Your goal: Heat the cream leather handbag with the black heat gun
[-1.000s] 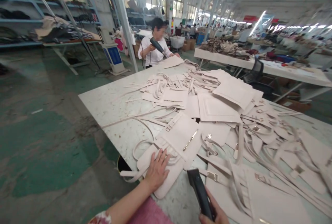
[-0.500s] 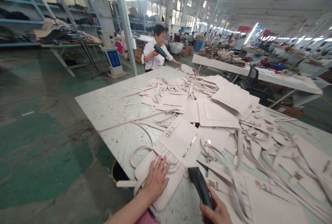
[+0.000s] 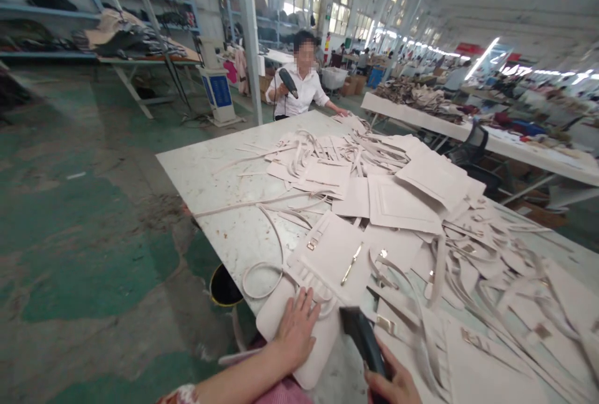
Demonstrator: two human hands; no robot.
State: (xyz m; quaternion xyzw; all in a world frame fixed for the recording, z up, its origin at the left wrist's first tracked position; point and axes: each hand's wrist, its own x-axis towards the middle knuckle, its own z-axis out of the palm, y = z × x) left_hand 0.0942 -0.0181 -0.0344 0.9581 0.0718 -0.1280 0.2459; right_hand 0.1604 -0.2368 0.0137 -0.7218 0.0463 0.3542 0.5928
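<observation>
My left hand [image 3: 298, 332] lies flat, fingers spread, on the rounded lower part of a pale beige leather bag piece [image 3: 334, 248] at the near table edge. A gold metal fitting [image 3: 352, 264] and a small buckle [image 3: 312, 242] sit on this piece. One thin strap [image 3: 248, 282] curls beside it. Wrapped in my right hand [image 3: 397, 379] is a black heat gun [image 3: 365, 338], its nozzle pointing away from me, just right of the bag piece. Part of its body is hidden by the fingers and the frame's bottom edge.
Loose beige panels [image 3: 402, 204] and straps cover much of the white table [image 3: 210, 167]. Across it, a co-worker [image 3: 302, 89] in white holds a dark blower [image 3: 287, 83]. A black bucket [image 3: 225, 285] stands on the floor by the table's left edge.
The view has swung left, so everything sits further right. A strap end near my left wrist now hangs lower off the table edge. The co-worker's blower has tilted and drawn back.
</observation>
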